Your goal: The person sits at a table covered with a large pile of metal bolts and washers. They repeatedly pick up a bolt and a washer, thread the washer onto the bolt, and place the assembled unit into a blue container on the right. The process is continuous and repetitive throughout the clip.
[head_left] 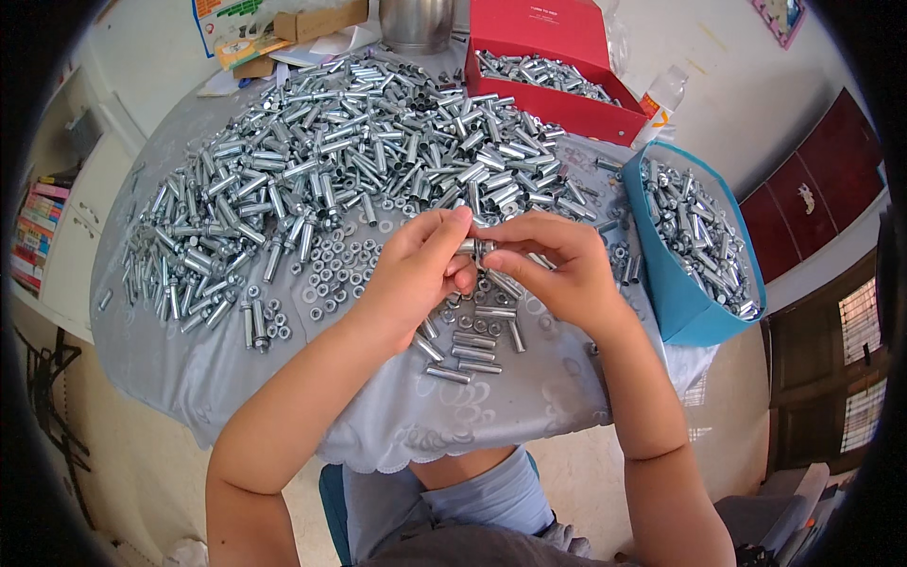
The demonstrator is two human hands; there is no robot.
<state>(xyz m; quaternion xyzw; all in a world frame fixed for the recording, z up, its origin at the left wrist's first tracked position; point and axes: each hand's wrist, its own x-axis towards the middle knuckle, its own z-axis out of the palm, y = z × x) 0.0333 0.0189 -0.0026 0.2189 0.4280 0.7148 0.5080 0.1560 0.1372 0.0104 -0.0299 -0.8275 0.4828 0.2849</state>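
Observation:
Over the near middle of the table, my left hand [416, 269] and my right hand [559, 263] meet at a silver expansion anchor bolt [469, 247]. My left thumb and fingers are closed round one end of it. The right thumb and forefinger pinch its other end, where a washer or nut seems to sit; the fingers partly hide it. Below my hands lie several loose metal sleeves [475, 353]. Left of them, hex nuts [331, 269] are spread on the cloth. Behind rises a big heap of metal sleeves and bolts [321, 142].
A teal fabric bin [694, 326] full of anchor bolts stands at the right edge. An open red box [567, 118] of bolts is at the back, with a plastic bottle [663, 99] beside it. A metal pot [416, 24] and cardboard [321, 19] stand behind the heap.

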